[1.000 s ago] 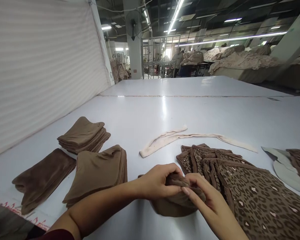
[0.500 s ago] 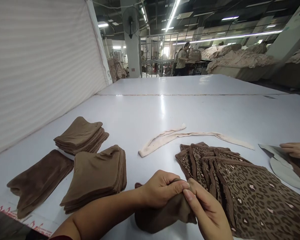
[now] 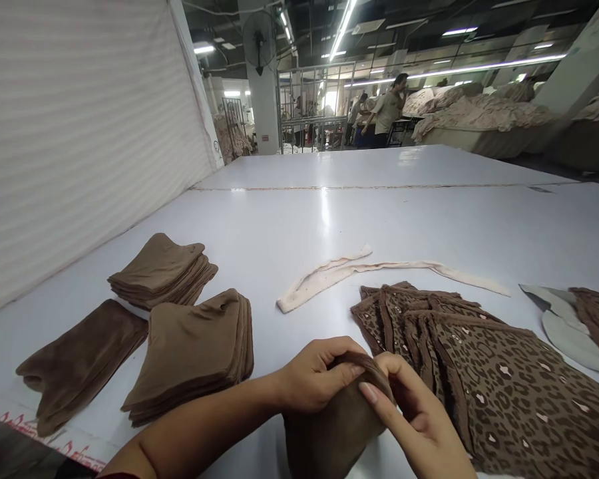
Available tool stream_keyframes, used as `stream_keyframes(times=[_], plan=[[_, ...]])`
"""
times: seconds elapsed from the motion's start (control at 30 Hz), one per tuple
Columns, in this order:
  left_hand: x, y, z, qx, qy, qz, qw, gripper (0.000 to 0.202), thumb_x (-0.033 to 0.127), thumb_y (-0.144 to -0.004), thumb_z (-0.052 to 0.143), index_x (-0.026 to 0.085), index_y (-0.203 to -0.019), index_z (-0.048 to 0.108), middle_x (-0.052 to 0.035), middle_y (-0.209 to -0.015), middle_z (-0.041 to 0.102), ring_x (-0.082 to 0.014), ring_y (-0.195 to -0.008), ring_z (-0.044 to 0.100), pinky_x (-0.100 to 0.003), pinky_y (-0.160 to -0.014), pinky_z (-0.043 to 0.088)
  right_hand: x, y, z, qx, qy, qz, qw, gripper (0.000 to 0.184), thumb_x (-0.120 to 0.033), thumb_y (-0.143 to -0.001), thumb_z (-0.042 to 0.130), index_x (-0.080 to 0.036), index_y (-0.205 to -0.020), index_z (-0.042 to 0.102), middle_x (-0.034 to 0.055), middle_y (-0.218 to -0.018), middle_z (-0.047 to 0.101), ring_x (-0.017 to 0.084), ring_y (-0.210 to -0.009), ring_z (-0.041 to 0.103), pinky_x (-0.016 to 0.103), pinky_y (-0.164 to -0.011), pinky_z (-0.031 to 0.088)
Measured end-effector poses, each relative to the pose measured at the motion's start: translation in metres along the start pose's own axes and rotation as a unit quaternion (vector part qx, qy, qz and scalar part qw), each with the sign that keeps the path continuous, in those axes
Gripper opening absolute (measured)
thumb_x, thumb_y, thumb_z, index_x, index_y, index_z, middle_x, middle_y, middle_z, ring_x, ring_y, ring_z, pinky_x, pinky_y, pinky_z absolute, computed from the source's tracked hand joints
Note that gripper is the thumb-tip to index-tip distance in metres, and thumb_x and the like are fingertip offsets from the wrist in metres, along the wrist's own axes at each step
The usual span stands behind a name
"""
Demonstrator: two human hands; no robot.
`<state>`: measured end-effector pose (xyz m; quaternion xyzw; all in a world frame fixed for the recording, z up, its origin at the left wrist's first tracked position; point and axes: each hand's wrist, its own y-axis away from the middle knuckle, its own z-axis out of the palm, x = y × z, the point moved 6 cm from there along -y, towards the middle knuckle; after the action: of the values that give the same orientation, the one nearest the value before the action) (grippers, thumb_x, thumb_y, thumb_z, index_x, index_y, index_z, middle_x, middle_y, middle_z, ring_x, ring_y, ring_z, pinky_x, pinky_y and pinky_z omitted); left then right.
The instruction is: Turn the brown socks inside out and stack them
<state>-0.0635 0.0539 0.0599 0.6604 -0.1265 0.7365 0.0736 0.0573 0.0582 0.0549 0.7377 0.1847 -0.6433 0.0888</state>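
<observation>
Pinching a brown cloth (image 3: 332,436) from both sides, the two hands are working near the bottom centre, and the clock here is centred on them. The left hand (image 3: 312,376) is clamping the upper edge, thumb on the near face, remaining fingers curling behind. The right hand (image 3: 416,406) is gripping the same edge at three o'clock, its thumb pressing close beside the left thumb, its fingers bending behind with only fabric between. This paired grip is probably keeping the edge raised and bunched, while the loose part is hanging towards six and seven o'clock.

A tan stack (image 3: 187,349) is lying between nine and ten, a darker stack (image 3: 82,359) is resting farther out at nine, and a back stack (image 3: 154,263) is sitting at ten; such piling is likely keeping like pieces together. Leopard-print pieces (image 3: 519,372) are overlapping at three, perhaps fanned for easy reach. A pale strip (image 3: 319,283) is stretching across the table (image 3: 279,219) around twelve.
</observation>
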Motion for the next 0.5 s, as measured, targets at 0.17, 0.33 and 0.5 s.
stream_keyframes(times=[0.17, 0.33, 0.5], plan=[[-0.007, 0.0, 0.001, -0.018, 0.014, -0.015, 1.0, 0.035, 0.047, -0.082, 0.057, 0.013, -0.088, 0.059, -0.0032, -0.079, 0.055, -0.0131, -0.073, 0.049, -0.025, -0.071, 0.04, -0.005, 0.0, -0.003, 0.003, 0.029, -0.047, 0.998, 0.03, -0.039, -0.084, 0.054, -0.023, -0.062, 0.043, -0.0023, -0.063, 0.04, 0.014, -0.058, 0.041, 0.024, -0.054, 0.038], [-0.009, 0.001, 0.005, -0.01, 0.03, -0.04, 0.999, 0.05, 0.059, -0.079, 0.052, 0.015, -0.058, 0.043, 0.0045, -0.055, 0.035, -0.0064, -0.051, 0.03, -0.021, -0.048, 0.026, -0.002, 0.005, 0.009, -0.019, -0.008, -0.014, 1.0, 0.035, -0.041, -0.086, 0.051, -0.022, -0.06, 0.038, -0.0037, -0.059, 0.033, 0.012, -0.053, 0.034, 0.023, -0.049, 0.034], [0.009, 0.0, 0.0, -0.076, -0.093, -0.023, 0.992, 0.023, 0.037, -0.081, 0.055, 0.014, -0.085, 0.055, 0.0008, -0.073, 0.05, -0.0101, -0.066, 0.044, -0.021, -0.059, 0.037, 0.003, 0.008, -0.011, 0.095, -0.036, -0.034, 0.994, 0.021, -0.039, -0.085, 0.054, -0.022, -0.072, 0.056, 0.0023, -0.074, 0.056, 0.017, -0.067, 0.054, 0.025, -0.06, 0.046]])
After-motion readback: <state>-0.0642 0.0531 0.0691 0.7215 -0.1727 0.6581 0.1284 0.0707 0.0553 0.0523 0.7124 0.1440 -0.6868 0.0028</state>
